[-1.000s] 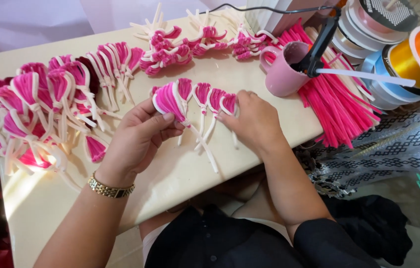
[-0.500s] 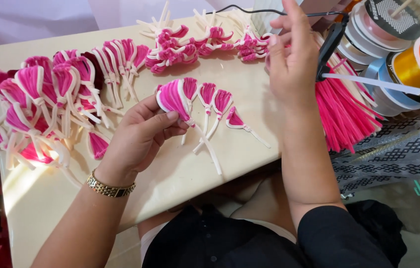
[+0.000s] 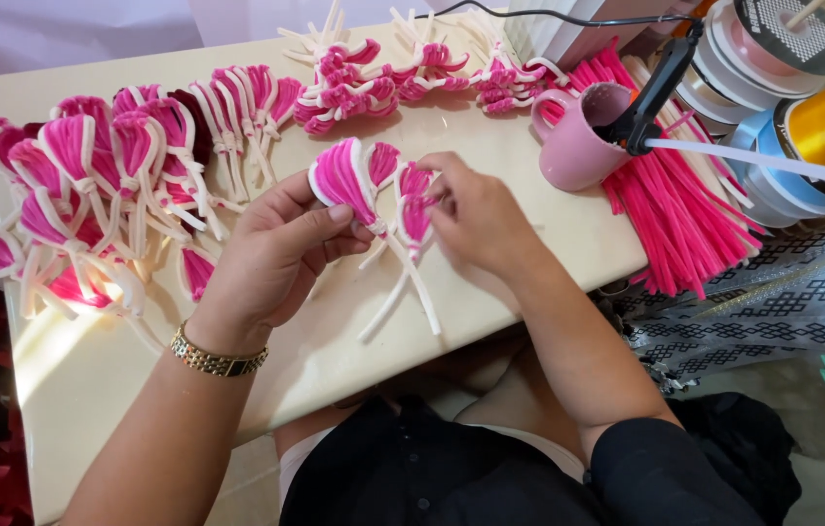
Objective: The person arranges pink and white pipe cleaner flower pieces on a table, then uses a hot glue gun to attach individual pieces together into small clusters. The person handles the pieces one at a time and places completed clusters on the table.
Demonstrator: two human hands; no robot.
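My left hand [image 3: 271,255] pinches a fan of pink petals edged in white pipe cleaner [image 3: 346,180] above the cream table [image 3: 335,360]. Their white stems [image 3: 403,292] hang down onto the tabletop. My right hand [image 3: 476,214] grips the smaller pink petals [image 3: 415,216] on the right side of the same bunch, fingers closed on them. A gold bracelet [image 3: 213,358] circles my left wrist.
Several finished pink petals [image 3: 91,185] are heaped at the left, more curled pink pieces [image 3: 403,73] along the far edge. A pink mug [image 3: 578,141] holds a black glue gun [image 3: 651,93]. Pink pipe cleaners [image 3: 685,219] and ribbon spools [image 3: 802,117] lie at the right.
My right hand came back from the far right near the mug and closed on the petals again. The loose petals are now gathered together beside my left hand.
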